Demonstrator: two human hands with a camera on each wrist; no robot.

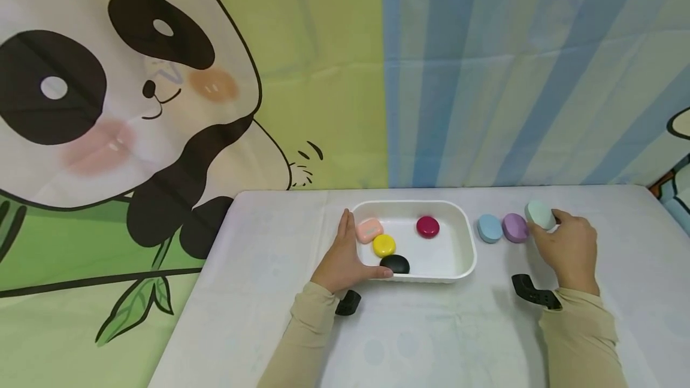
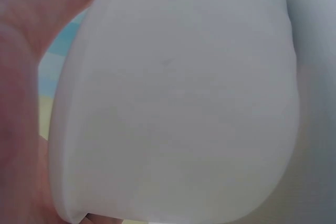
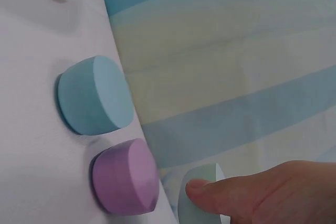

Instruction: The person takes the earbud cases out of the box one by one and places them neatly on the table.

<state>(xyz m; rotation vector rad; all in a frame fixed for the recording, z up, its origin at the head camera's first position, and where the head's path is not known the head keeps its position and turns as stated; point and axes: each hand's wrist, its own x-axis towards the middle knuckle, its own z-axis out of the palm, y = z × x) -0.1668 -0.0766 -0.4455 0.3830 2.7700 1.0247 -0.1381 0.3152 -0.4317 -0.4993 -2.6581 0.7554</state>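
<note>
A pale green round piece [image 1: 539,215] with a flat face is pinched between the thumb and fingers of my right hand [image 1: 570,250]. In the right wrist view the thumb [image 3: 210,191] lies across its side. Just left of it on the table stand a purple round piece [image 1: 515,228] and a light blue one [image 1: 489,229]. My left hand [image 1: 341,259] rests against the left end of a white tray [image 1: 466,244], fingers straight along the side, thumb on the front rim. Inside are a pink rounded block [image 1: 369,231], a yellow disc [image 1: 384,245], a black dome [image 1: 396,264] and a red dome [image 1: 428,227].
A white cloth covers the table [image 1: 420,340]. Behind its back edge hangs a curtain [image 1: 485,76] with blue stripes and a panda print. Black camera mounts [image 1: 533,293] sit at both wrists.
</note>
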